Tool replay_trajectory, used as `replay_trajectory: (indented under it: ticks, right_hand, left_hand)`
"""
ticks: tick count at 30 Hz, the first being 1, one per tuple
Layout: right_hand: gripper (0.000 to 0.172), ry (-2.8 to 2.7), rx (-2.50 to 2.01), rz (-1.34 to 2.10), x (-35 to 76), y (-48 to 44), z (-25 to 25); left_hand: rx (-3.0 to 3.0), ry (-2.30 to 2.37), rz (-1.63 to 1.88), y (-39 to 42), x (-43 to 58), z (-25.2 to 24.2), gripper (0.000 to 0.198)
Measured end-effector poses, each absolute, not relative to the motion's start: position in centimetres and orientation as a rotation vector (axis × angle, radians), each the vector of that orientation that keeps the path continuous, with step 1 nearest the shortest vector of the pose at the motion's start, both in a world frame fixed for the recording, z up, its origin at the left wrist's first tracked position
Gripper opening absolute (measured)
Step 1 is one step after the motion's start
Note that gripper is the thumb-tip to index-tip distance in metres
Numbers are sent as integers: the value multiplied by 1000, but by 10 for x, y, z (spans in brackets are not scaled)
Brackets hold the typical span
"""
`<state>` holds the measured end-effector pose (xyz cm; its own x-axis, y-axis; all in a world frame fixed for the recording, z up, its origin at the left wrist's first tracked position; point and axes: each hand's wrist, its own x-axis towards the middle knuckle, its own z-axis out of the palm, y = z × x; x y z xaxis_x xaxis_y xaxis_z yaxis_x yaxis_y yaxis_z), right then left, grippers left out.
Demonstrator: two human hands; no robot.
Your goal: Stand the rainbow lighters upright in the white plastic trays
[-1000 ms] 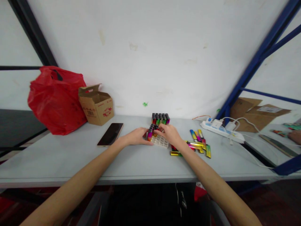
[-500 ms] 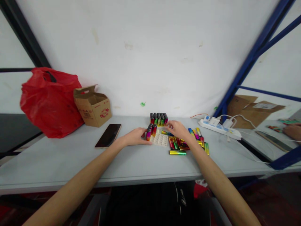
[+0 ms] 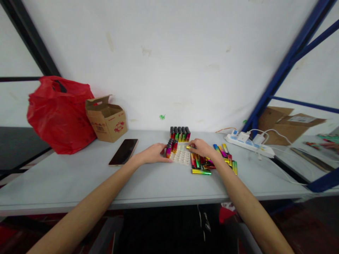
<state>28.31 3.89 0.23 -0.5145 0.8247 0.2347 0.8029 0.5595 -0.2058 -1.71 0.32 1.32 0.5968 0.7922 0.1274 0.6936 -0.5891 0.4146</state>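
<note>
Hands (image 3: 153, 153) (image 3: 201, 148) flank a pale, pocketed tray (image 3: 183, 158); glossy, slender lighters (image 3: 201, 171) alongside.

The right hand (image 3: 201, 147) hides all but the yellow end of one lighter (image 3: 188, 147)

fingers (image 3: 165, 160) bare | forearms (image 3: 97, 194) bare, L+R | blk lap garment (image 3: 159, 229), wht cord (image 3: 199, 216), wht mark (image 3: 207, 223)
</note>
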Motion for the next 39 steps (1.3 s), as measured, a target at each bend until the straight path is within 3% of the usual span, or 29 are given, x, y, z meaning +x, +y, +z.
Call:
replay_trajectory:
  ticks: [9, 17, 26, 33, 39]
  right_hand:
    - [26, -2140, -1450, 186, 278, 39, 12]
    - [15, -1903, -1342, 258, 273, 39, 10]
    - [34, -1740, -1084, 646, 263, 33, 14]
    - [46, -1722, -1092, 718, 261, 32, 16]
    - [48, -1829, -1088, 492, 260, 30, 17]
  left_hand:
    - [2498, 1208, 427, 0, -16, 17, 60]
    - [2510, 1182, 428, 1, -16, 15, 58]
    - [2523, 1194, 432, 0, -16, 16, 55]
    - [2549, 1188, 445, 0, -15, 17, 56]
    - [2526, 1202, 437, -1, -15, 17, 57]
